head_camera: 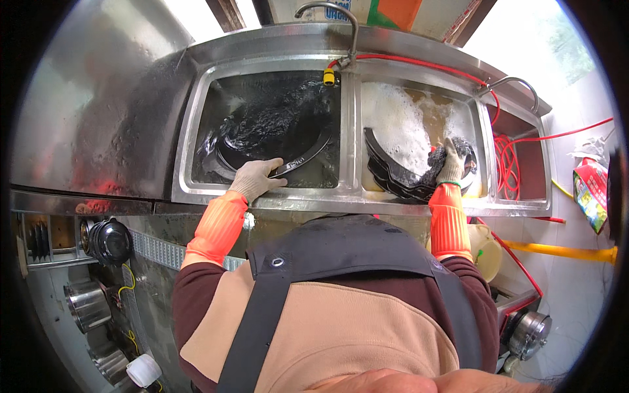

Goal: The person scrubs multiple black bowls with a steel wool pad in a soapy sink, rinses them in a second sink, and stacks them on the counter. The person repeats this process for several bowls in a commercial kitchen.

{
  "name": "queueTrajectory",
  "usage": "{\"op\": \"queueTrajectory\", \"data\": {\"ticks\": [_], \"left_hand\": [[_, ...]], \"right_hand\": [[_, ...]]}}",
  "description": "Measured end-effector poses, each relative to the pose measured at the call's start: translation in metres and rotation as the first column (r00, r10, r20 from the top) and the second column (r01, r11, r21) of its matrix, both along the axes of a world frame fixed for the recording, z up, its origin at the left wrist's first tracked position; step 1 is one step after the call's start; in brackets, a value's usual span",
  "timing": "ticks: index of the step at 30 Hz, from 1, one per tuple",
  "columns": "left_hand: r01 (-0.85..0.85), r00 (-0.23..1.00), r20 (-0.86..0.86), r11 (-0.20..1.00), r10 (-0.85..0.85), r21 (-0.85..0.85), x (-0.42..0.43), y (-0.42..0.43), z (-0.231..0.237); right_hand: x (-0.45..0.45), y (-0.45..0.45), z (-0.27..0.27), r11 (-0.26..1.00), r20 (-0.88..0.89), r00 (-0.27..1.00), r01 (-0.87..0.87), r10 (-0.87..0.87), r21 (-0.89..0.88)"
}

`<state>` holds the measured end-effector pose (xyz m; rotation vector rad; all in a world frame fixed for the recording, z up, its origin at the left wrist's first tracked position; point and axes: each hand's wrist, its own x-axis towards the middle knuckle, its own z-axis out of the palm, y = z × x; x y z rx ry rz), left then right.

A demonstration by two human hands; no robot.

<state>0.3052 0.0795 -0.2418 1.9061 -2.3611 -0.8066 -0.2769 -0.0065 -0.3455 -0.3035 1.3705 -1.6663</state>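
My left hand point(258, 181), in a pale knit glove, is at the near rim of a round black dish point(307, 159) in the left sink basin point(346, 123). Its fingers and thumb are spread around the rim; whether they grip it is unclear. Dark, rippled water covers most of the dish. Over the right basin point(484, 147), my gloved right hand point(451, 164) closes on a dark mesh scrubber point(435, 166). Just below and beside it, several black curved rims point(393, 177) lie overlapped in foamy water point(393, 110). Orange sleeve covers wrap both my forearms.
A faucet point(355, 34) stands behind the divider, near a red hose point(417, 60) with a yellow connector point(328, 77). More hose lies coiled in a third basin point(528, 132) at right. Steel pots point(88, 305) and a black pot point(112, 240) stand at lower left.
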Motion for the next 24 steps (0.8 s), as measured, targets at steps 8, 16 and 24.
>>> {"op": "queueTrajectory", "data": {"ticks": [8, 16, 24], "left_hand": [[0.228, 0.97, -0.041, 0.952, -0.241, -0.204, 0.022, -0.001, -0.026], [-0.682, 0.586, 0.473, 0.716, 0.657, -0.149, 0.106, -0.034, -0.033], [-0.782, 0.531, 0.659, 0.607, 0.534, 0.138, 0.131, -0.096, -0.066]], "right_hand": [[-0.012, 0.002, -0.013, 0.998, 0.092, 0.995, 0.043, -0.047, 0.048], [-0.029, 0.006, -0.033, 0.994, -0.084, 0.995, 0.069, -0.062, 0.086], [-0.02, 0.012, -0.025, 0.982, -0.104, 0.985, 0.152, -0.141, 0.109]]}}
